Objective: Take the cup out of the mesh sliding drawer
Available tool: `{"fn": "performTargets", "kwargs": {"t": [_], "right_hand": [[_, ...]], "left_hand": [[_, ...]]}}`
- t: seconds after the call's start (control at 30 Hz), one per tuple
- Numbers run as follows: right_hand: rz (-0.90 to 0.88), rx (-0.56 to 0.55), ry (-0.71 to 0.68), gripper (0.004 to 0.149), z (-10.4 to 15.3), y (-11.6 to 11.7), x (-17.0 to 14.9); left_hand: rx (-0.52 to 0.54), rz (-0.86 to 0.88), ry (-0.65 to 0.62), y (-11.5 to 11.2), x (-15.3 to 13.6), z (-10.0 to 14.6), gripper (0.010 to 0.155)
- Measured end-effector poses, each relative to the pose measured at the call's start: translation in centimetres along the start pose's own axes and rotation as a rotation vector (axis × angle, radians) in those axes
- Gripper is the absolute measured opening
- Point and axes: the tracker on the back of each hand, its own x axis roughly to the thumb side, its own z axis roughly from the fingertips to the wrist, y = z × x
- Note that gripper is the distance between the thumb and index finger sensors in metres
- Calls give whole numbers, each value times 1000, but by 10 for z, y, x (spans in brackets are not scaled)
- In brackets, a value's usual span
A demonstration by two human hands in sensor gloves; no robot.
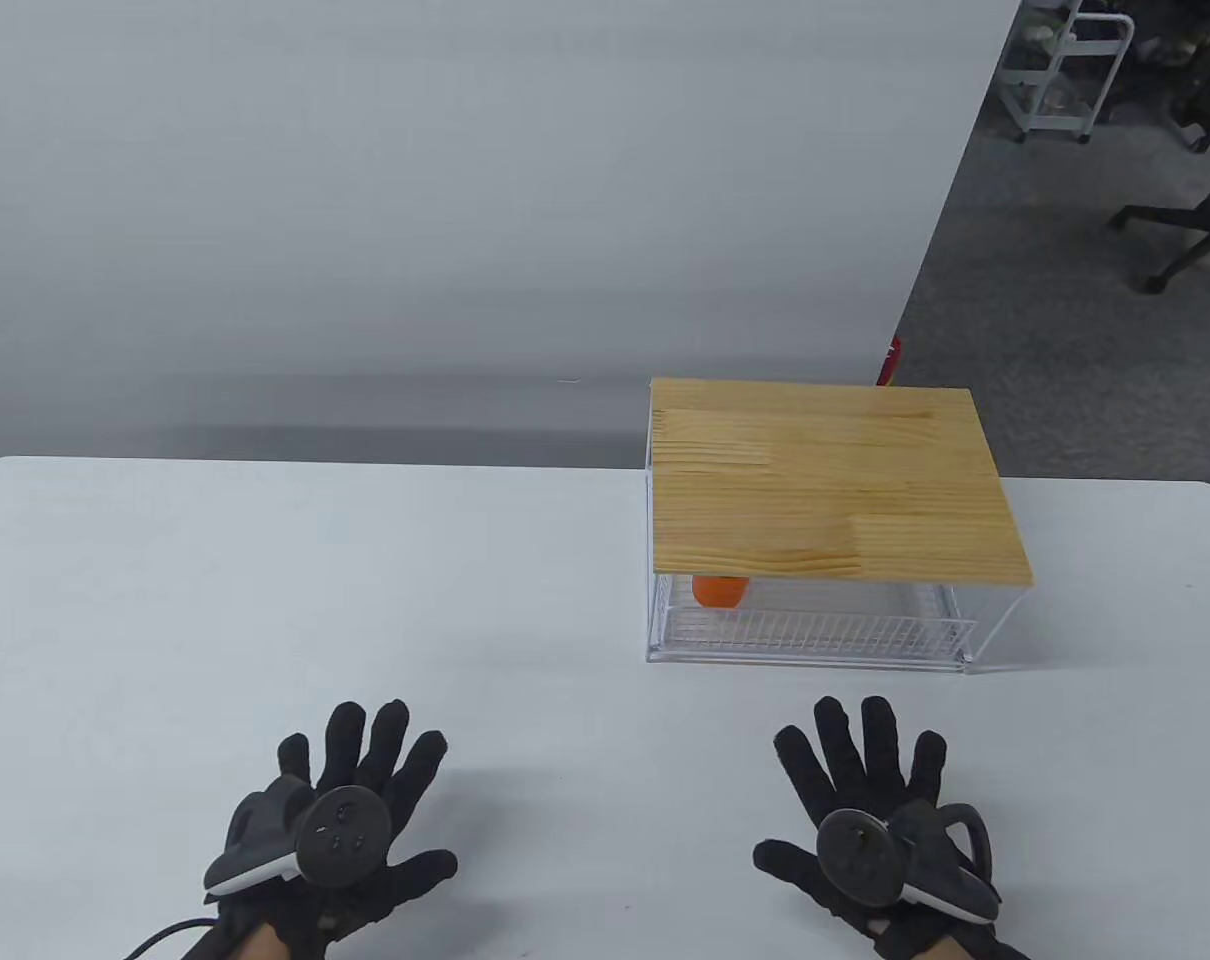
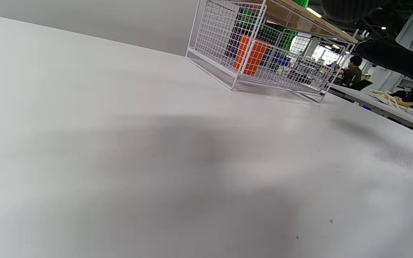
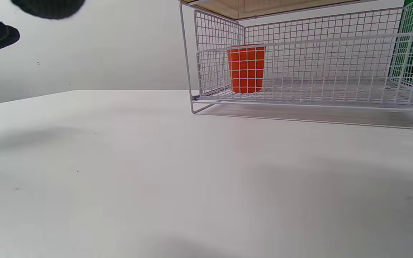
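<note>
An orange cup point(image 1: 718, 591) stands upright in the left part of a white mesh sliding drawer point(image 1: 815, 632), under a wooden top point(image 1: 830, 492). The drawer sits pushed into its wire frame. The cup also shows behind the mesh in the left wrist view point(image 2: 251, 54) and in the right wrist view point(image 3: 246, 68). My left hand point(image 1: 350, 800) lies flat with fingers spread on the table at the bottom left, holding nothing. My right hand point(image 1: 870, 795) lies flat with fingers spread in front of the drawer, holding nothing.
The white table point(image 1: 315, 600) stretches left of the drawer unit. Its far edge meets a grey wall. Office chairs point(image 1: 1190, 220) and a white cart point(image 1: 1065, 70) stand on the floor at the far right.
</note>
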Motion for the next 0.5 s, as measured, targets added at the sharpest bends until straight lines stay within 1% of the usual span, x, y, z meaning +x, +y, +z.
{"fn": "performTargets", "kwargs": {"t": [0.5], "right_hand": [[-3,-6,-13,95,1,0,2]], "left_hand": [[0,-4,0,0,1,0,96]]}}
